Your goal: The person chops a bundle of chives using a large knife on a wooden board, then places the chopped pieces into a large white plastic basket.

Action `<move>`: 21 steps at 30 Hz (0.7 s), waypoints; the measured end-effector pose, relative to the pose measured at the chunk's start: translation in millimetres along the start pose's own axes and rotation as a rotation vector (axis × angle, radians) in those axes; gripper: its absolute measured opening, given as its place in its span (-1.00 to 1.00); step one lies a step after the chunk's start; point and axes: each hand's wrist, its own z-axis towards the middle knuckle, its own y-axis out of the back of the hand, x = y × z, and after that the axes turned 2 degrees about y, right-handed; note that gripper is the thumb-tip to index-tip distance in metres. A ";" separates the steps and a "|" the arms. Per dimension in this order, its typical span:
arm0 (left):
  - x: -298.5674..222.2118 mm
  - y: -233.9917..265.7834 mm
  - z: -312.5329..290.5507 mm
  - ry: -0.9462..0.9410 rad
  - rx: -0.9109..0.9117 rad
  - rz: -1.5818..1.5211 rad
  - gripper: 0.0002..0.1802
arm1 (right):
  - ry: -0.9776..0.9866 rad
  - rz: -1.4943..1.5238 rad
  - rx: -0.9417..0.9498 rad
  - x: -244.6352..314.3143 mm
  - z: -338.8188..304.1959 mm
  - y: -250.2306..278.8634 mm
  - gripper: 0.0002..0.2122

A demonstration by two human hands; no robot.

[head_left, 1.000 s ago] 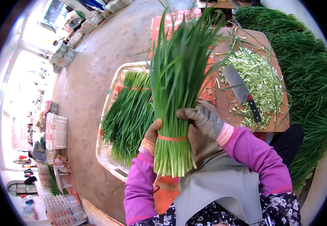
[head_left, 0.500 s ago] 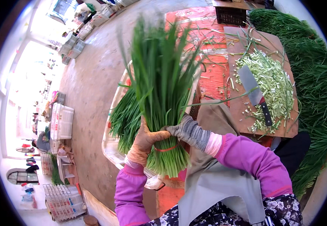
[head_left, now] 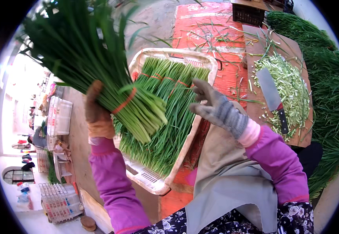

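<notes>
A bunch of garlic chives (head_left: 85, 48), bound near its cut ends by a red band, is in the grip of my gloved left hand (head_left: 97, 107). The bunch tilts, leaves up to the left and pale ends down to the right, over a white plastic crate (head_left: 177, 53). More banded chive bunches (head_left: 165, 128) lie inside that crate. By the crate's right rim, my right hand (head_left: 216, 104), in a grey glove, has its fingers apart and holds nothing.
At right, a wooden board (head_left: 254, 117) bears chopped pale stems (head_left: 292, 87) and a cleaver (head_left: 270, 90) with a black handle. Loose chives (head_left: 327, 89) are heaped beyond it. Red sheeting (head_left: 210, 37) lies behind, near a dark crate (head_left: 248, 15). White crates (head_left: 60, 117) stand far left.
The chive bunch has swung up and left in my left hand, from upright to tilted. My right hand has let go and moved right and up. The bunches in the crate are now uncovered.
</notes>
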 end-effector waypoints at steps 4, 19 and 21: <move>-25.9 -4.2 39.2 -0.241 -0.081 0.093 -0.48 | -0.080 0.131 0.017 -51.6 -38.6 5.2 -0.30; 139.4 100.8 -65.2 0.686 0.047 0.382 -0.31 | -0.168 -0.032 0.307 -70.5 -71.0 35.0 -0.53; 153.8 110.2 -85.2 0.768 0.062 0.373 -0.33 | -0.152 -0.116 0.289 -76.3 -68.4 34.8 -0.53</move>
